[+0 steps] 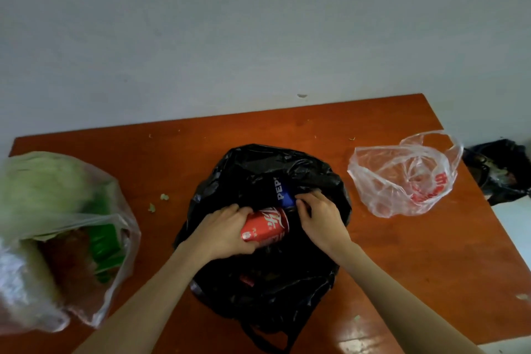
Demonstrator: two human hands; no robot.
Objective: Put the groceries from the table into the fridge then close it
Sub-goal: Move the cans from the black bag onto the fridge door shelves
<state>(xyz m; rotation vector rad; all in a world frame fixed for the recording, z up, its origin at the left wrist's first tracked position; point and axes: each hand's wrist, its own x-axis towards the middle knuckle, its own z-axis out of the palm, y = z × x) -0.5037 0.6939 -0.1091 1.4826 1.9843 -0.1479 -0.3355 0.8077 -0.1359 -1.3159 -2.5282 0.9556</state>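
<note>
We see both hands down in the mouth of a black plastic bag (pixel 267 276) that sits on an orange-brown wooden table (pixel 402 253). The left hand (pixel 222 231) has its fingers and thumb curled round a red drink can (pixel 265 227), which lies on its side with its top rim toward the camera; the can is inside the bag opening, lifted only slightly if at all, we cannot tell which. The right hand (pixel 321 217), just to the right of the red can and apart from the left hand, has its fingers bent onto the lower end of a blue Pepsi can (pixel 283 191); the fingertips touch the can and the bag film beside it, and whether they truly pinch the can or only the plastic is not clear from this view. The blue can lies just beyond the fingertips of both hands, tilted, partly covered by the black film. Well to the left of the left hand lies a translucent bag (pixel 71 227) holding pale green leafy vegetables and a green package; this part is blurred. Between that bag and the left hand are a few small green leaf scraps (pixel 157 202) on the table. To the right of the right hand, apart from it, lies a crumpled clear bag with red print (pixel 405 178).
</note>
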